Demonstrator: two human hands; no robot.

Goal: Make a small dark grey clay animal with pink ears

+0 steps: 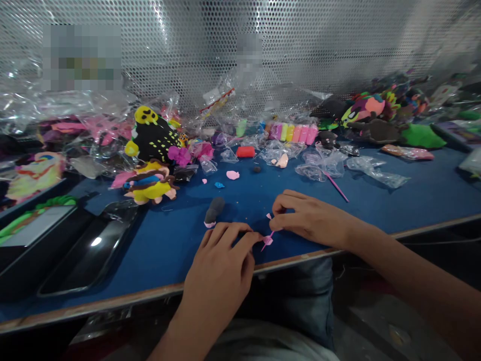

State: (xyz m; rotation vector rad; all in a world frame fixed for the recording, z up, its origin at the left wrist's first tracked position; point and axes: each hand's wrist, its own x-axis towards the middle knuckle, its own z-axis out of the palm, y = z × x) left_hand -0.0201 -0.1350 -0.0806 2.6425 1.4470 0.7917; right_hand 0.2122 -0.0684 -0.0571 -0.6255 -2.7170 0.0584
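My left hand (221, 260) rests on the blue table (376, 210) near its front edge, fingers curled, fingertips pressing a small pink clay piece (267, 240). My right hand (308, 218) lies just right of it, fingers pinched on a thin pink tool (265, 245) that touches the same piece. Another tiny pink scrap (268, 216) sits by my right fingertips. A dark grey clay roll with a pink end (213, 210) lies just beyond my left hand.
A yellow-and-black clay figure (154, 135) and a smaller yellow one (152, 185) stand at the left. Coloured clay sticks (293, 133), a red block (245, 151), crumpled plastic bags (319, 163), a pink stick (336, 186) and more figures (366, 110) fill the back. Black trays (82, 250) sit left.
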